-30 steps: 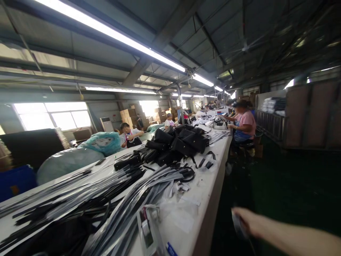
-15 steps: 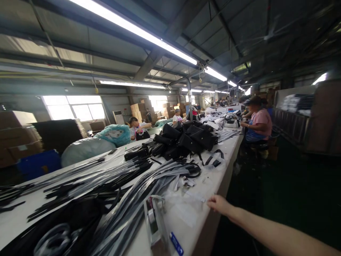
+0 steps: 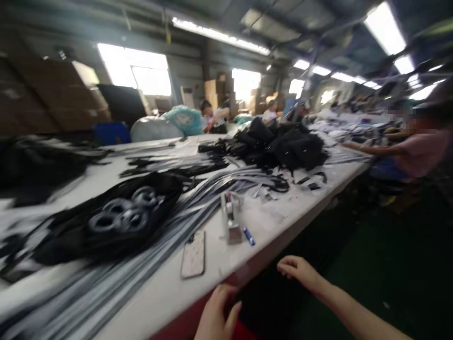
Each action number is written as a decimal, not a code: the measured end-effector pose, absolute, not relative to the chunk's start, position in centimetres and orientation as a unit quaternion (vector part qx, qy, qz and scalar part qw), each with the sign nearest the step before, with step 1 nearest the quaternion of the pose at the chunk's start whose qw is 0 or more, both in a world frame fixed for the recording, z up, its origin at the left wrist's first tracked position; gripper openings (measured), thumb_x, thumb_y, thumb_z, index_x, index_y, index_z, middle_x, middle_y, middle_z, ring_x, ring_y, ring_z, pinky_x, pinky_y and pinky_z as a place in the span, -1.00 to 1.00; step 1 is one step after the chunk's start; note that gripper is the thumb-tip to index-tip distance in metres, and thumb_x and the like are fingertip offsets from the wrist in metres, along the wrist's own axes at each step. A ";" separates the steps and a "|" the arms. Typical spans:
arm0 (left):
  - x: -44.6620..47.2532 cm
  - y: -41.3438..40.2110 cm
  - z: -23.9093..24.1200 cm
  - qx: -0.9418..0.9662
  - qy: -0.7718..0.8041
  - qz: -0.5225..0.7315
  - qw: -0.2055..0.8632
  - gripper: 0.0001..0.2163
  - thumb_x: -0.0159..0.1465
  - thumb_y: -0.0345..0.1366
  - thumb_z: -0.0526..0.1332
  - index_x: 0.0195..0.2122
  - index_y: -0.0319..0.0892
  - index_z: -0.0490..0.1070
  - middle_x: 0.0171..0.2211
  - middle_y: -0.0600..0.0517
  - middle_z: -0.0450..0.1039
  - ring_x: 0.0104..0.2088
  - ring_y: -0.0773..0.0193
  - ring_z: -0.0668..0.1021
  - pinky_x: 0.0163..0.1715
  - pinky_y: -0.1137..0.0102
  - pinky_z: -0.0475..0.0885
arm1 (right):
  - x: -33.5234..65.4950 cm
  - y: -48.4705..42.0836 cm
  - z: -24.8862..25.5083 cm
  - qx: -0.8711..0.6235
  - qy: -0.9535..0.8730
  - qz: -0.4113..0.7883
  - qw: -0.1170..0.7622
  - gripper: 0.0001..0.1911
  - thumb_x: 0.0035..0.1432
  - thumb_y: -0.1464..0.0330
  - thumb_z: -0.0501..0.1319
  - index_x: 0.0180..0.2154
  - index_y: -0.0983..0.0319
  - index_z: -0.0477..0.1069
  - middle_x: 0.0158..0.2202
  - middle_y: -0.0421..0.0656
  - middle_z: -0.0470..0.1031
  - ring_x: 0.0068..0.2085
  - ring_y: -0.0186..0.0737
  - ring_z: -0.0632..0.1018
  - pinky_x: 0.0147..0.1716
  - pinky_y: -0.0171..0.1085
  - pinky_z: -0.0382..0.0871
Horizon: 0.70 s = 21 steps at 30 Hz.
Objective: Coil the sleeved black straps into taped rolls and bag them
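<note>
My left hand is at the near table edge, thumb and fingers apart, with nothing in it. Off the edge, over the floor, my right hand has loosely bent fingers, and nothing shows in them. On the white table lies a phone in a pale patterned case, nearest my left hand. Beyond it stands a grey tape dispenser, with a small blue stick-like item beside it. Long grey and black strips run along the table to the left.
Several clear rolls rest on black fabric. A heap of black bags sits farther along. At right, a person in pink works by the table. Stuffed sacks and a blue bin stand behind.
The view has swung left and down, bringing the phone and my left hand into sight. My right hand has left the table edge near the clear plastic scraps and is over the floor.
</note>
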<state>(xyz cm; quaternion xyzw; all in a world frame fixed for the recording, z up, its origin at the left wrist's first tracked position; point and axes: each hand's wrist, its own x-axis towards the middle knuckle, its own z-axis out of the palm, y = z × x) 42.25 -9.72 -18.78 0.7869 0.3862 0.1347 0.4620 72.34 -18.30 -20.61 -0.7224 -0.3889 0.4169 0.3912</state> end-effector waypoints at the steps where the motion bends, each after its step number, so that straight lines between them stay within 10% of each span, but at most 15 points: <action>1: 41.6 -10.2 -19.2 0.778 0.390 0.167 0.463 -0.83 0.29 -0.29 0.15 -0.12 -0.09 0.47 -0.11 -0.05 0.49 -0.08 0.15 0.53 0.01 0.24 0.44 | 71.6 -18.4 -20.4 -0.723 -0.404 0.418 0.372 -0.56 -0.03 0.01 0.28 -0.34 0.27 0.56 -0.36 -0.08 0.60 -0.32 -0.17 0.55 -0.34 -0.27 0.42; 8: 35.9 -7.1 -19.2 0.756 0.522 0.241 0.312 -0.80 0.35 -0.28 0.08 -0.25 -0.16 0.50 -0.25 -0.05 0.55 -0.19 0.18 0.55 -0.08 0.31 0.43 | 67.2 -18.6 -22.5 -0.678 -0.442 0.521 0.269 -0.43 -0.09 -0.11 0.29 -0.28 0.24 0.61 -0.24 0.01 0.64 -0.22 0.00 0.62 -0.23 -0.20 0.52; 13: 31.5 -0.2 -16.3 0.717 0.686 0.093 0.080 -0.69 0.33 -0.40 0.05 0.07 -0.29 0.36 0.09 -0.25 0.40 0.15 0.01 0.39 0.14 0.19 0.27 | 65.3 -18.7 -22.2 -0.662 -0.463 0.517 0.282 -0.47 -0.13 -0.11 0.32 -0.34 0.20 0.64 -0.29 -0.01 0.65 -0.24 0.04 0.62 -0.18 -0.18 0.54; 21: 31.8 0.4 -11.3 0.752 0.641 0.018 0.155 -0.80 0.31 -0.40 0.08 -0.28 -0.28 0.51 -0.18 -0.23 0.53 -0.12 0.04 0.55 -0.06 0.26 0.39 | 66.0 -18.2 -20.8 -0.673 -0.469 0.493 0.291 -0.44 -0.13 -0.16 0.28 -0.39 0.20 0.61 -0.34 -0.01 0.62 -0.26 0.08 0.60 -0.18 -0.09 0.52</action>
